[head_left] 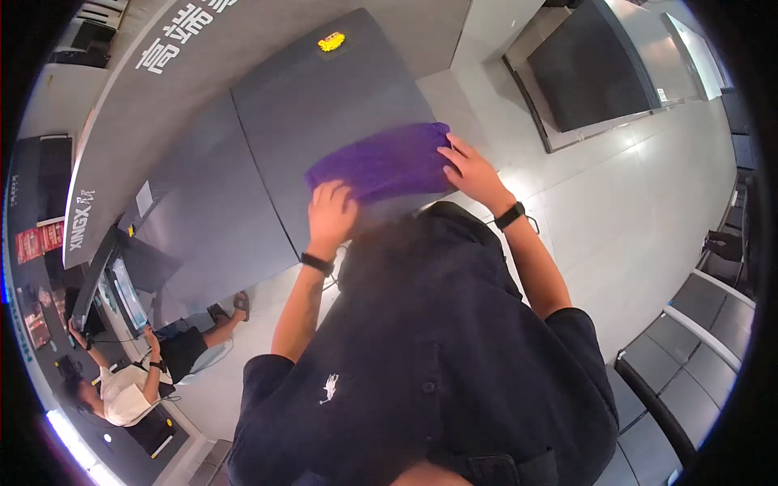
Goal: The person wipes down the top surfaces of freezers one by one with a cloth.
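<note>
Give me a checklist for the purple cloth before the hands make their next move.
1. Right hand at the cloth's right end: ok, fingers on it.
2. Left hand at the near left edge: ok, fingertips meet the cloth.
3. Firm pinch in both hands: cannot tell, the grips are partly hidden.
4. Purple cloth wholly supported by the dark table: cannot tell, it covers the table's edge.
5. Yellow item clear of the cloth: ok, apart at the far end.
6. Other person clear of the cloth: ok, off to the left.

The cloth (381, 164) is coloured purple, the worktop (300, 93) dark grey, the far object (331, 41) yellow; the dark shirt (478, 356) is marked in white.
</note>
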### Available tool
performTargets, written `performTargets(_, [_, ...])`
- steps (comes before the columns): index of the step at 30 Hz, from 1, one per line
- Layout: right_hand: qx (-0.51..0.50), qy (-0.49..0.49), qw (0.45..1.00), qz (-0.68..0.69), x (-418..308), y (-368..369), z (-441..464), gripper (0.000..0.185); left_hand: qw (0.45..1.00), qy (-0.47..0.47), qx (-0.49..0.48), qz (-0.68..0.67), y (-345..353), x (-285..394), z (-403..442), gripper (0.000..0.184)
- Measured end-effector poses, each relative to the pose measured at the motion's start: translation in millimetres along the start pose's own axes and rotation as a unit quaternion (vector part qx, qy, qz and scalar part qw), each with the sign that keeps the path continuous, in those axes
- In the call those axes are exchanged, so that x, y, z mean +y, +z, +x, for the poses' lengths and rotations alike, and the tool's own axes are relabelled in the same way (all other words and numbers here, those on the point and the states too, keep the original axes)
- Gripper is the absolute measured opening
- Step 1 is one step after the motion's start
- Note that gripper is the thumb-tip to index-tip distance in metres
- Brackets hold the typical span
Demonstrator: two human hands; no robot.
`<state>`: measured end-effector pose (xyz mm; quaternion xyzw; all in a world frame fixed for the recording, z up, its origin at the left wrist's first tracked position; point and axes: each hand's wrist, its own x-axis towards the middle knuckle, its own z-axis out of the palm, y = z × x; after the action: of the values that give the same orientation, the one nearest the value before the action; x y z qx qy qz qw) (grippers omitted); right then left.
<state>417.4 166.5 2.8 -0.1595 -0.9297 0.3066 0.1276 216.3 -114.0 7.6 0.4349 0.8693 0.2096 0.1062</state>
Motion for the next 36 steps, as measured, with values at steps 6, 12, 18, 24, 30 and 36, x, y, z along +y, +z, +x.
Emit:
performTargets(6, [0.02, -0.018, 0.999, 0.023, -3, -9, -3, 0.038, 0.996, 0.007, 0.048, 0.07, -6, 17, -4, 0.027])
performTargets(12, [0.09, -0.018, 0.995, -0.048, 15, -18, 6, 0.018, 0.997, 0.023, 0.019, -0.067, -33, -3, 20, 0.016])
performTargets(18, [0.075, 0.107, 0.975, 0.181, 23, 1, 1, 0.023, 0.997, 0.055, -0.027, -0.043, -44, -7, 24, 0.017])
performTargets(24, [-0.067, 0.316, 0.882, 0.344, 23, -2, 2, 0.038, 0.995, -0.087, -0.052, -0.001, -28, -5, 10, 0.025])
performTargets(30, [-0.091, 0.329, 0.878, 0.336, 31, -3, 5, 0.029, 0.997, -0.051, 0.037, -0.043, -39, -7, 14, 0.024])
performTargets(36, [-0.118, 0.364, 0.848, 0.366, 30, -17, 6, 0.024, 1.0, 0.002, -0.008, -0.015, -38, -17, 3, 0.026])
